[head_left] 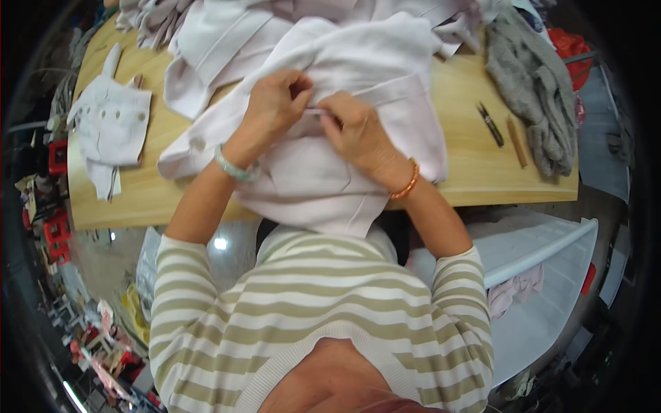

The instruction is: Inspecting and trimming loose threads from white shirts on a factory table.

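Note:
A pale pink knit garment (pixel 303 165) lies spread over the table in front of me, its lower part hanging over the near edge toward my lap. A round button shows near its left corner. My left hand (pixel 274 107) is closed in a pinch on the garment, thumb against curled fingers. Close beside it, my right hand (pixel 358 131) also pinches the fabric, and a narrow fold or edge runs between the two sets of fingertips. Anything smaller in the fingers is too small to make out.
More pale pink garments (pixel 227 41) are heaped at the far side. A small buttoned white piece (pixel 113 113) lies left on the wooden table (pixel 475 165). Thread snips (pixel 491 125), a brown stick (pixel 517 141) and a grey knit (pixel 533 82) lie right. A white bin (pixel 544 303) stands below right.

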`<state>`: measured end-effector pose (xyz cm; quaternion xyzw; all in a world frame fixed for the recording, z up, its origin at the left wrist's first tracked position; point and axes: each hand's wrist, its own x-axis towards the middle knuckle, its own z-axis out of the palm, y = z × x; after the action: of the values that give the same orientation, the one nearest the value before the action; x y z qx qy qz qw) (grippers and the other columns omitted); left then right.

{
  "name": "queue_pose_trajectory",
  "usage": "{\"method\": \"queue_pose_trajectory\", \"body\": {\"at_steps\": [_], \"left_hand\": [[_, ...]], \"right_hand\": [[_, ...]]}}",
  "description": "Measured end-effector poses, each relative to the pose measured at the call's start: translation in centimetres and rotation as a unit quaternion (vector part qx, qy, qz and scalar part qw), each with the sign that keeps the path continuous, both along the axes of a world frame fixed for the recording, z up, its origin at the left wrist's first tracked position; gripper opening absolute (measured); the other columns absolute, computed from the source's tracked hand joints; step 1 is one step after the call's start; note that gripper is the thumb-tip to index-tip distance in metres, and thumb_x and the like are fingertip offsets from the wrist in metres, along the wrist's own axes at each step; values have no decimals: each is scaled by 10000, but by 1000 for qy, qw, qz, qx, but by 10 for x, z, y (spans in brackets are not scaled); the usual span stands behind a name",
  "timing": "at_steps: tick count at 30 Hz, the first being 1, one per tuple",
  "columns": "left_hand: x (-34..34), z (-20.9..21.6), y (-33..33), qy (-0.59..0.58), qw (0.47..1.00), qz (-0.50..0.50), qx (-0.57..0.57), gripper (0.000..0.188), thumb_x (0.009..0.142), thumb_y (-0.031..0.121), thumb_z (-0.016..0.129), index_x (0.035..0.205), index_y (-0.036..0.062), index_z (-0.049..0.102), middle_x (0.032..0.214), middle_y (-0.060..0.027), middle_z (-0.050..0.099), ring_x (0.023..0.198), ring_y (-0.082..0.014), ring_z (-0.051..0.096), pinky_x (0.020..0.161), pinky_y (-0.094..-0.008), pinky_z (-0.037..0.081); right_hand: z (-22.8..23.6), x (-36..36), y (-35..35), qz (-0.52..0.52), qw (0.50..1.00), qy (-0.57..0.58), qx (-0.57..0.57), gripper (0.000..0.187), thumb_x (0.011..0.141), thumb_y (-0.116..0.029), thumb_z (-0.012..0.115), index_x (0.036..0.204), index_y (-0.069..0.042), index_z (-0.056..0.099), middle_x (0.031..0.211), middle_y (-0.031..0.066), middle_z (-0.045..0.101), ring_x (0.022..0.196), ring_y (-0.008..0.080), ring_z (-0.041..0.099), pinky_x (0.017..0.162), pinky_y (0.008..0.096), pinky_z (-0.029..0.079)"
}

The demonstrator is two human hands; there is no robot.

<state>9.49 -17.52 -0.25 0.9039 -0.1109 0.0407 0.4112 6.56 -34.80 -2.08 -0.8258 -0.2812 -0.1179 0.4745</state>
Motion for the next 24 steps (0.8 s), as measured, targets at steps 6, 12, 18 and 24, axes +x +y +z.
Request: {"method": "queue_pose_trajectory", "body": {"at_steps": [6, 12, 18, 24], "left_hand": [[7, -10, 20, 205, 965, 7, -163, 107, 777, 74, 706, 831, -14, 679, 760, -20, 663, 670, -63, 584, 624, -222, 482], [4, -1, 20, 257, 915, 8, -312, 141, 766, 57, 773, 839, -18, 678, 790, -46, 676, 676, -83, 600, 630, -207, 485], [3, -7, 30, 329, 875, -10, -356, 129, 784, 13, 744, 872, -17, 655, 836, -61, 681, 745, -117, 638, 720, -223, 512], [-15, 6, 25, 246, 922, -85, -286, 145, 816, -51, 672, 959, -32, 661, 912, -69, 668, 817, -135, 646, 739, -228, 516]], "right_hand": [[-15, 6, 10, -16, 999, 19, 21, 138, 743, -54, 615, 852, -22, 537, 806, 170, 555, 729, 360, 581, 636, 422, 477], [7, 2, 12, -42, 999, -6, 22, 213, 751, -38, 659, 924, -20, 537, 819, 158, 563, 735, 349, 602, 627, 412, 505], [6, -7, 14, -50, 995, -21, -83, 259, 771, -79, 661, 992, -24, 537, 843, 145, 566, 731, 322, 618, 618, 391, 526], [-1, 1, 6, -13, 991, -17, -133, 206, 812, -147, 632, 921, -2, 535, 875, 155, 558, 805, 308, 621, 674, 384, 535]]}}
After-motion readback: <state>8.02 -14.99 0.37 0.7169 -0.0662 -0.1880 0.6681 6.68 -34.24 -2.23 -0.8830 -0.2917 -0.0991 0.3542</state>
